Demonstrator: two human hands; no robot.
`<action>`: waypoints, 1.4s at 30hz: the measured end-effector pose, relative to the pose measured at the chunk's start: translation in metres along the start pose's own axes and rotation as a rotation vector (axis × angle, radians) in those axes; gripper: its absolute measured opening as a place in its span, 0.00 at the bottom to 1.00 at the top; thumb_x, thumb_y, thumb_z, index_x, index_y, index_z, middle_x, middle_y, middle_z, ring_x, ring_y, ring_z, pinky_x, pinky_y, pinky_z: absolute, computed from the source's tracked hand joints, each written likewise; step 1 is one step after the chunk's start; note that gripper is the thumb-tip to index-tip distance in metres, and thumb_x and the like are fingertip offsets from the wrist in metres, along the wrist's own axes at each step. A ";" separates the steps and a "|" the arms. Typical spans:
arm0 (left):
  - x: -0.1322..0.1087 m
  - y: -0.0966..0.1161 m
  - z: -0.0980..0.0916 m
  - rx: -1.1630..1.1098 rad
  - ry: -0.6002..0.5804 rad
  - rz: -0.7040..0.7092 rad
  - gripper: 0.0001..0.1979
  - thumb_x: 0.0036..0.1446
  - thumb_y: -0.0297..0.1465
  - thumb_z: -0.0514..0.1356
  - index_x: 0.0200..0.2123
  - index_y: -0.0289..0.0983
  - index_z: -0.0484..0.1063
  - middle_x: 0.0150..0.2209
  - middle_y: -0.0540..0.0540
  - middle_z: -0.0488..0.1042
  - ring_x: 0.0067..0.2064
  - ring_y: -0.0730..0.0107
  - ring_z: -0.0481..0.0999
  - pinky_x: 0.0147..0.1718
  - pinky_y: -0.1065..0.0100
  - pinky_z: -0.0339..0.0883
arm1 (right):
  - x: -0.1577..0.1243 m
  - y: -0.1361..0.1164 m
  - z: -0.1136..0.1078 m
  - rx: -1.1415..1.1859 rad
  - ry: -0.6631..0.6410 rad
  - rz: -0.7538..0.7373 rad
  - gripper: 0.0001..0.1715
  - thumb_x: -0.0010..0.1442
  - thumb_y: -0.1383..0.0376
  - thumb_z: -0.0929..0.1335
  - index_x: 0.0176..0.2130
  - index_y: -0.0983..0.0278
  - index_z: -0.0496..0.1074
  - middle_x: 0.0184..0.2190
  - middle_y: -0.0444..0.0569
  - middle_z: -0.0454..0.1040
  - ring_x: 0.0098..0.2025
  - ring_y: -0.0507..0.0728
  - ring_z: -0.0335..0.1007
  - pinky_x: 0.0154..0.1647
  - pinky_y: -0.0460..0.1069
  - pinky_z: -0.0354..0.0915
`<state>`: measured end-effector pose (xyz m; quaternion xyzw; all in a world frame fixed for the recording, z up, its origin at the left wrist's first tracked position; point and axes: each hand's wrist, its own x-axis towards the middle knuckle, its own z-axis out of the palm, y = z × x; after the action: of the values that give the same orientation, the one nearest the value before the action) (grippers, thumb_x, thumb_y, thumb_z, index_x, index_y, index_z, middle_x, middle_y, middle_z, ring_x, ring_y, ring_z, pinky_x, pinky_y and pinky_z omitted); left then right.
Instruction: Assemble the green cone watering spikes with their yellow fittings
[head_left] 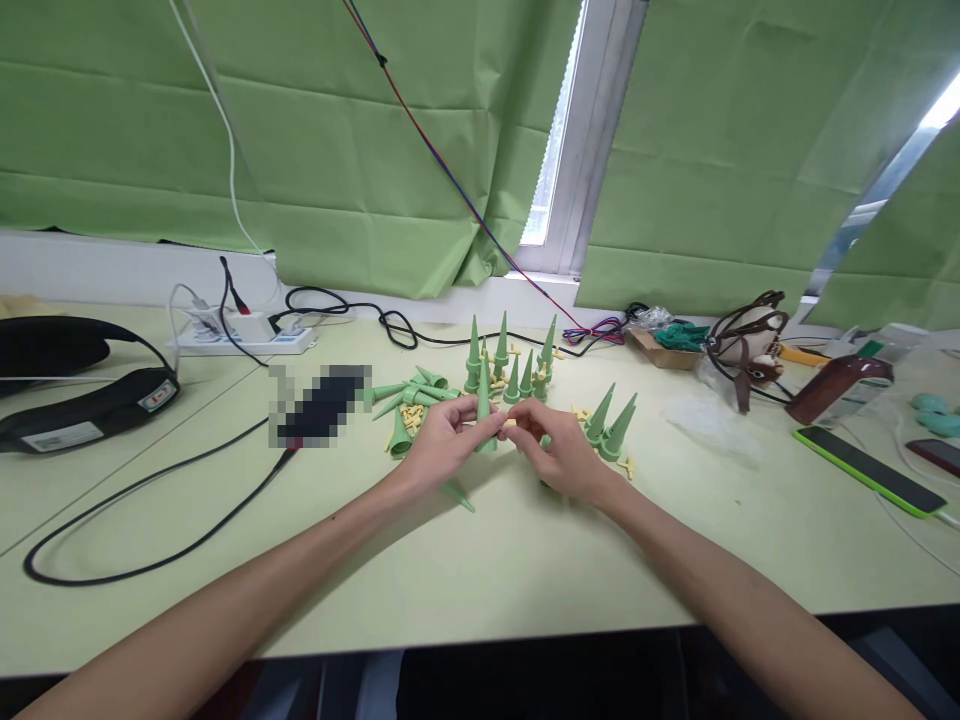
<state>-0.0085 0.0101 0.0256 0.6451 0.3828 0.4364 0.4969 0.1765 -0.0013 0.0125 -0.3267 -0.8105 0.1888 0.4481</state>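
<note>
My left hand is closed round a green plastic cone, which points upward. Close against its right side, my right hand pinches a small yellow piece, mostly covered by the fingertips. Behind the hands, several green cones stand upright, with small yellow pieces at some of their bases. To the left is a pile of loose green cones lying over yellow pieces. More cones stand right of my right hand, beside a yellow T-shaped piece.
A phone-like dark device, blurred out, lies left with a black cable looping forward. A power strip sits at the back. Rightward are a clear plastic bag, a brown bottle and a green-edged phone.
</note>
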 end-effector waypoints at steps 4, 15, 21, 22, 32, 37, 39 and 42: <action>0.000 0.001 0.000 0.011 -0.011 0.010 0.15 0.57 0.41 0.64 0.31 0.34 0.75 0.31 0.47 0.78 0.23 0.79 0.68 0.17 0.75 0.53 | 0.000 0.000 -0.001 0.004 -0.020 -0.003 0.07 0.68 0.64 0.62 0.38 0.63 0.68 0.27 0.43 0.70 0.26 0.50 0.61 0.29 0.45 0.58; 0.000 -0.003 -0.001 0.036 -0.029 0.035 0.15 0.57 0.42 0.63 0.34 0.35 0.76 0.32 0.46 0.79 0.29 0.72 0.74 0.21 0.74 0.61 | 0.002 0.008 0.001 -0.077 -0.027 -0.021 0.18 0.70 0.61 0.60 0.31 0.62 0.70 0.23 0.42 0.69 0.24 0.50 0.61 0.30 0.45 0.57; 0.001 0.000 -0.001 0.032 -0.003 0.018 0.15 0.56 0.42 0.64 0.33 0.35 0.75 0.31 0.45 0.79 0.30 0.71 0.75 0.23 0.74 0.62 | 0.002 0.002 0.000 -0.077 0.008 -0.001 0.12 0.70 0.62 0.61 0.36 0.62 0.70 0.24 0.42 0.70 0.24 0.50 0.61 0.29 0.45 0.58; 0.001 0.000 -0.001 0.029 0.004 0.019 0.15 0.56 0.42 0.64 0.33 0.35 0.75 0.31 0.45 0.79 0.30 0.71 0.75 0.23 0.74 0.63 | 0.002 0.001 0.000 -0.064 0.020 -0.001 0.09 0.69 0.62 0.62 0.39 0.62 0.69 0.25 0.42 0.71 0.24 0.50 0.61 0.28 0.45 0.58; -0.001 0.002 -0.001 0.048 0.019 0.016 0.14 0.57 0.41 0.64 0.32 0.35 0.74 0.31 0.46 0.78 0.28 0.74 0.73 0.22 0.74 0.60 | 0.000 0.002 0.000 -0.013 0.007 0.004 0.06 0.68 0.63 0.62 0.40 0.62 0.67 0.27 0.43 0.71 0.25 0.51 0.62 0.28 0.46 0.59; -0.001 0.002 -0.001 0.045 0.006 0.037 0.14 0.57 0.41 0.64 0.32 0.35 0.75 0.31 0.46 0.79 0.28 0.74 0.74 0.24 0.73 0.62 | 0.000 0.002 -0.002 -0.024 -0.017 0.020 0.10 0.69 0.64 0.60 0.37 0.62 0.67 0.24 0.41 0.67 0.24 0.50 0.58 0.28 0.46 0.58; 0.000 0.001 0.000 0.045 0.001 0.039 0.15 0.56 0.42 0.64 0.33 0.35 0.75 0.31 0.46 0.79 0.28 0.72 0.74 0.25 0.73 0.63 | 0.000 0.001 -0.002 -0.040 -0.020 0.010 0.11 0.69 0.64 0.60 0.36 0.62 0.67 0.24 0.41 0.66 0.23 0.50 0.57 0.29 0.46 0.57; 0.000 -0.001 0.000 0.039 -0.004 0.032 0.16 0.56 0.43 0.64 0.34 0.35 0.75 0.31 0.46 0.79 0.30 0.69 0.76 0.27 0.71 0.66 | 0.001 0.002 -0.002 -0.063 -0.020 0.001 0.13 0.69 0.64 0.60 0.34 0.62 0.68 0.23 0.41 0.65 0.23 0.50 0.56 0.29 0.46 0.57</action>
<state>-0.0090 0.0104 0.0245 0.6617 0.3799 0.4355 0.4777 0.1785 0.0007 0.0135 -0.3394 -0.8203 0.1667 0.4291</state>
